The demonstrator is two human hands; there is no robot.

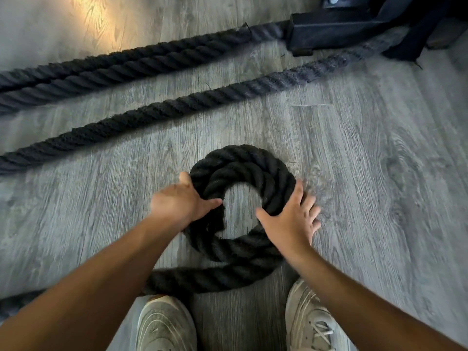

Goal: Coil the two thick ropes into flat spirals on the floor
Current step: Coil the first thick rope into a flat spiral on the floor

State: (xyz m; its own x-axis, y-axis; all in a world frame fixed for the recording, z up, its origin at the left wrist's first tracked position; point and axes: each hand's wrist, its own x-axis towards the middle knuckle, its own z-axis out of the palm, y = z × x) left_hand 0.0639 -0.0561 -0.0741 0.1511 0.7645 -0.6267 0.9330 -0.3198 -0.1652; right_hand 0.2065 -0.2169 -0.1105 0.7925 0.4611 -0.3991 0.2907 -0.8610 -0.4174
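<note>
With fingers spread flat, our left hand [181, 202] and right hand [291, 219] should press the thick black twisted rope coil [243, 173] tight between them.

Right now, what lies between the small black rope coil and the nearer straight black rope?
Head view: only bare grey wood-look floor separates the coil from the nearer straight rope.

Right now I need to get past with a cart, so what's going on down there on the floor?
A person is bent over a thick black rope, winding it into a flat coil on the grey floor. The left hand presses the coil's left side, the right hand its right. About two turns are wound; the loose tail runs off left past the shoes. More rope lengths lie straight beyond, uncoiled.
</note>
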